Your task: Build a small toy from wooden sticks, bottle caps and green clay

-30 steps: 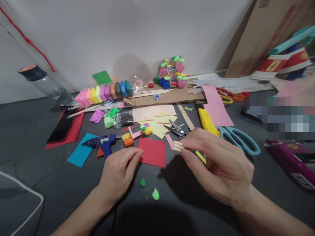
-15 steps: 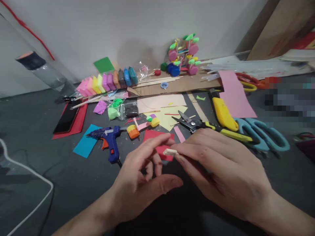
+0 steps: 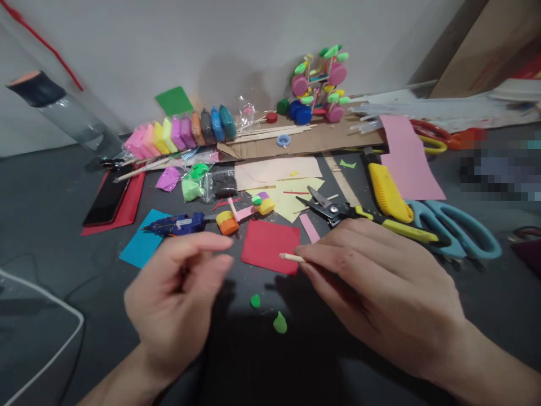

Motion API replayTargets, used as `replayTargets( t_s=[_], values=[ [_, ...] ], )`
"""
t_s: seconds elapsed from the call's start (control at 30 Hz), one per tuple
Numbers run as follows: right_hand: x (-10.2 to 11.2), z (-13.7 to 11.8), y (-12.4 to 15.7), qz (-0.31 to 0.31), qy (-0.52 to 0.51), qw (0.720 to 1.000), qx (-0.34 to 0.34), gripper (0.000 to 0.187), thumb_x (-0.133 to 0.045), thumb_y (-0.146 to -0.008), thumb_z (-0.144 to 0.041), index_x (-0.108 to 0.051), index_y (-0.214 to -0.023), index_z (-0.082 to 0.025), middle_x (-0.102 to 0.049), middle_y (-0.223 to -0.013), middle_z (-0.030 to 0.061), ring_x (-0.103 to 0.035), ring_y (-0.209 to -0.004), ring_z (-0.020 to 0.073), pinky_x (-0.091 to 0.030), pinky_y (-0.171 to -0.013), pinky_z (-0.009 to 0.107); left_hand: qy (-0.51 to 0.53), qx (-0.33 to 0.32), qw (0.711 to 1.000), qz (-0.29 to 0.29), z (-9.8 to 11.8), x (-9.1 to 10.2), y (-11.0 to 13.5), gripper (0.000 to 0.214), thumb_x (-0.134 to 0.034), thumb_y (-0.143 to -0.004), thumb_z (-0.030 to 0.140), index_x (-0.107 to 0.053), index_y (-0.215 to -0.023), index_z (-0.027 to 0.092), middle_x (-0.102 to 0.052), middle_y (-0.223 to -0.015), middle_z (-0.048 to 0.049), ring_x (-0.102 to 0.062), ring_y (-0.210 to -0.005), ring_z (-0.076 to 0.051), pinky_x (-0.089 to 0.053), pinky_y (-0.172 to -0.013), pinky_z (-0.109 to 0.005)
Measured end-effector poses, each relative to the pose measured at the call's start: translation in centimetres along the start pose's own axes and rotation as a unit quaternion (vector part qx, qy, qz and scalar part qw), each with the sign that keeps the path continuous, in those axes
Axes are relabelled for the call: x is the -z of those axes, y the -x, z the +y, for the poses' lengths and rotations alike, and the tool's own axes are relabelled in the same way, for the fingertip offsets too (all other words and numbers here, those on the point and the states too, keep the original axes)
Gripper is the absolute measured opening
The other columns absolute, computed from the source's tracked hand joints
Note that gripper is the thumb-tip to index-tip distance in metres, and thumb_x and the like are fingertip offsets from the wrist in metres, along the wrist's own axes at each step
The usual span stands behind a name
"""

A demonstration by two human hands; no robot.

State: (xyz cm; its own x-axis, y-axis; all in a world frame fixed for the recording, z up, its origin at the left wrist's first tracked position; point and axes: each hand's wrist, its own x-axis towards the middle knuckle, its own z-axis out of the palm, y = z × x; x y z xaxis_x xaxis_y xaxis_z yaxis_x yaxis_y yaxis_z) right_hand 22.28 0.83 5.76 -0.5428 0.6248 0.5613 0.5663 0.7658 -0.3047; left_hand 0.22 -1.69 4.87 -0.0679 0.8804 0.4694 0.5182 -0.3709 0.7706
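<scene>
My right hand [image 3: 380,287] is closed in a pinch on a thin wooden stick [image 3: 289,257], whose tip pokes out to the left over a red paper square [image 3: 266,242]. My left hand [image 3: 177,299] hovers to the left of it, forefinger and thumb drawn close together; I cannot make out anything between them. Two small green clay pieces [image 3: 279,323] lie on the dark table between my hands. A blue glue gun [image 3: 177,224] lies just beyond my left hand.
Cutters [image 3: 333,210], a yellow utility knife [image 3: 386,192] and teal scissors [image 3: 456,231] lie beyond my right hand. Farther back are clay packs [image 3: 181,132], a colourful model [image 3: 319,84] on cardboard [image 3: 304,144], pink paper [image 3: 406,158], a phone [image 3: 107,200] and a white cable [image 3: 42,349].
My left hand reached to the sticks in my right hand, then drew back to the left. The bundle end seen earlier now shows as one thin stick.
</scene>
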Motion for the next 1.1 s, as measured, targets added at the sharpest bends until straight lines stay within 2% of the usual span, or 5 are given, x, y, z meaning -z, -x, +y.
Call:
replayTargets(
  t_s=[0.13,0.23,0.53,0.7,1.1],
  values=[
    [-0.5,-0.4,-0.1,-0.026,0.010,1.000,0.004,0.014,-0.055,-0.095,-0.016,-0.067,-0.089,-0.014,-0.064,-0.072,0.0034,-0.053,-0.068,0.0179,-0.038,-0.064,0.035,-0.139,-0.224,0.954,-0.141,0.7,0.0,0.1,0.024,-0.062,-0.092,0.015,-0.067,-0.115,0.019,-0.049,-0.057,0.0068,-0.045,-0.049,-0.009,-0.037,-0.049,-0.025],
    [-0.8,-0.7,-0.2,-0.032,0.012,0.999,0.008,0.023,-0.051,-0.095,-0.013,-0.065,-0.078,-0.016,-0.063,-0.068,0.0032,-0.048,-0.064,0.0181,-0.034,-0.063,0.035,-0.157,-0.283,0.935,-0.144,1.1,-0.4,-0.3,0.023,-0.056,-0.095,0.010,-0.070,-0.112,0.014,-0.043,-0.052,0.0071,-0.040,-0.048,-0.009,-0.031,-0.046,-0.027],
    [-1.0,-0.7,0.1,-0.043,-0.002,0.999,0.001,0.019,-0.053,-0.094,-0.013,-0.070,-0.087,-0.014,-0.065,-0.071,0.0037,-0.051,-0.066,0.0190,-0.033,-0.063,0.035,-0.159,-0.292,0.934,-0.132,1.4,-0.5,-0.9,0.027,-0.054,-0.095,0.013,-0.070,-0.074,0.018,-0.045,-0.044,0.0052,-0.039,-0.044,-0.010,-0.029,-0.044,-0.029],
    [-1.0,-0.8,0.1,-0.040,-0.014,0.999,-0.014,0.018,-0.054,-0.096,-0.017,-0.069,-0.086,-0.015,-0.064,-0.071,0.0021,-0.053,-0.068,0.0179,-0.035,-0.065,0.034,-0.154,-0.330,0.925,-0.107,0.3,-0.4,-0.2,0.017,-0.055,-0.092,0.007,-0.069,-0.098,0.015,-0.052,-0.055,0.0052,-0.050,-0.051,-0.011,-0.040,-0.051,-0.028],
    [-0.5,-0.4,0.4,-0.023,-0.074,0.995,-0.070,0.011,-0.056,-0.095,-0.016,-0.064,-0.087,-0.018,-0.062,-0.073,0.0008,-0.056,-0.068,0.0140,-0.040,-0.064,0.029,-0.183,-0.197,0.960,-0.077,-1.2,0.3,-0.4,0.012,-0.060,-0.089,0.006,-0.062,-0.094,0.017,-0.062,-0.075,0.0013,-0.056,-0.065,-0.010,-0.043,-0.062,-0.021]
  ],
)
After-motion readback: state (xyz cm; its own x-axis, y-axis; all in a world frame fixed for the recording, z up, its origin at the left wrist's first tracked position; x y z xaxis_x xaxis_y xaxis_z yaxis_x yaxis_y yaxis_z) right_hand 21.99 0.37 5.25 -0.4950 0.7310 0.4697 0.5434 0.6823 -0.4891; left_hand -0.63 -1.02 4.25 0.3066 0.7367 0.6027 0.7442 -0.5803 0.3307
